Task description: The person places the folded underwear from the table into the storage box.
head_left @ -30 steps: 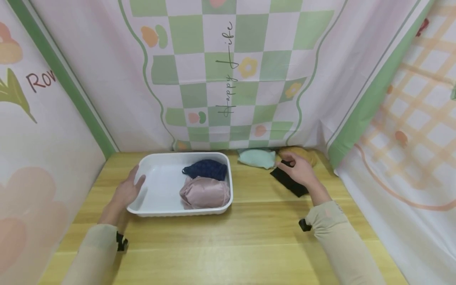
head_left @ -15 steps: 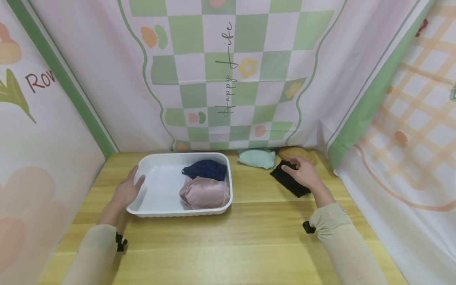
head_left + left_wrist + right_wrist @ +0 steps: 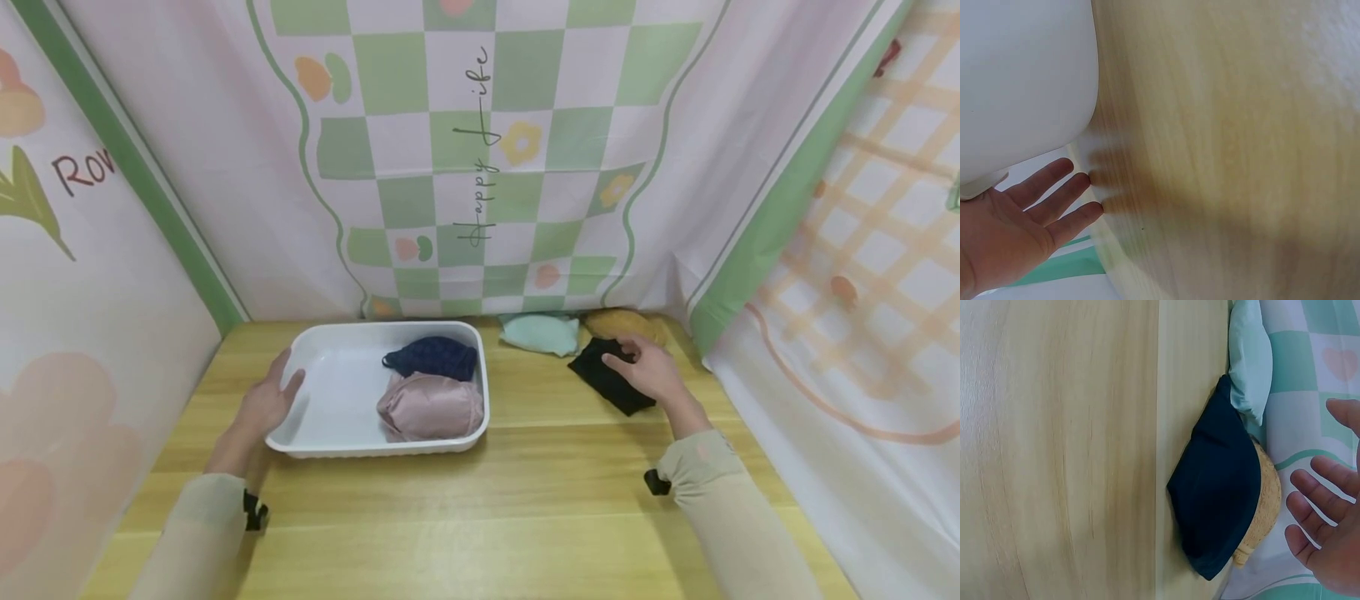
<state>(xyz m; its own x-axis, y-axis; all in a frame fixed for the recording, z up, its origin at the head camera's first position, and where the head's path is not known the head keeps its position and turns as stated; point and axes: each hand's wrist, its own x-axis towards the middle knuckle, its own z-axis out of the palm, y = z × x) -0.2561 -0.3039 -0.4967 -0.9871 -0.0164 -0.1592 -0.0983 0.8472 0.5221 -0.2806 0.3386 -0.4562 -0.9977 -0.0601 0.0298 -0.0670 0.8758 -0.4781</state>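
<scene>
My left hand rests at the left end of a white tray, fingers spread, thumb over the rim. In the left wrist view its straight fingers lie below the tray's side. My right hand hovers over a folded black cloth garment on the table, with relaxed fingers and nothing in them. The right wrist view shows this hand's fingers spread apart from the black garment. At the tray's right end lie a dark navy bundled garment and a shiny pink folded one.
A mint green folded cloth lies against the back curtain, beside a mustard yellow speckled cloth partly covered by the black one. Curtains also enclose the wooden table on the left and right.
My right hand has let go of the black garment and drawn back slightly toward the right. The left hand and the tray stay where they were.
</scene>
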